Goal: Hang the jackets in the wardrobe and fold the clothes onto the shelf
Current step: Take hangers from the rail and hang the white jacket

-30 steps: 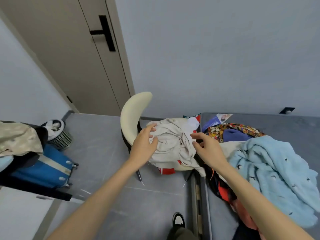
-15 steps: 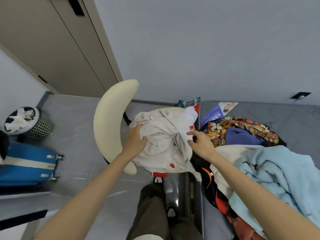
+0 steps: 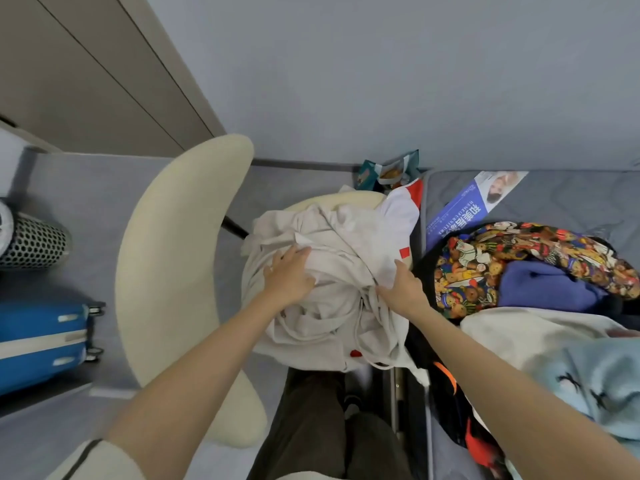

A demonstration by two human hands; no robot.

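A crumpled off-white garment (image 3: 332, 306) with red patches and drawstrings lies heaped on the seat of a cream chair (image 3: 173, 271). My left hand (image 3: 287, 277) rests on top of the heap, fingers stretched forward onto a white fold. At the heap's right edge, my right hand (image 3: 403, 289) has its fingers dug into the cloth and grips it. More clothes lie on the grey bed (image 3: 571, 199) to the right: a colourful printed garment (image 3: 485, 258), a dark blue one (image 3: 543, 285) and a light blue fleece (image 3: 595, 382).
A black and orange garment (image 3: 446, 393) hangs over the bed's edge. A blue brochure (image 3: 464, 206) lies on the mattress. A blue suitcase (image 3: 38, 337) and a mesh basket (image 3: 34, 240) stand at the left. A door (image 3: 86, 74) is behind the chair. My legs (image 3: 311, 427) are beside the chair.
I have stepped closer, so the view now looks down on the chair. Both hands moved further onto the off-white heap, the left from its side to its top.
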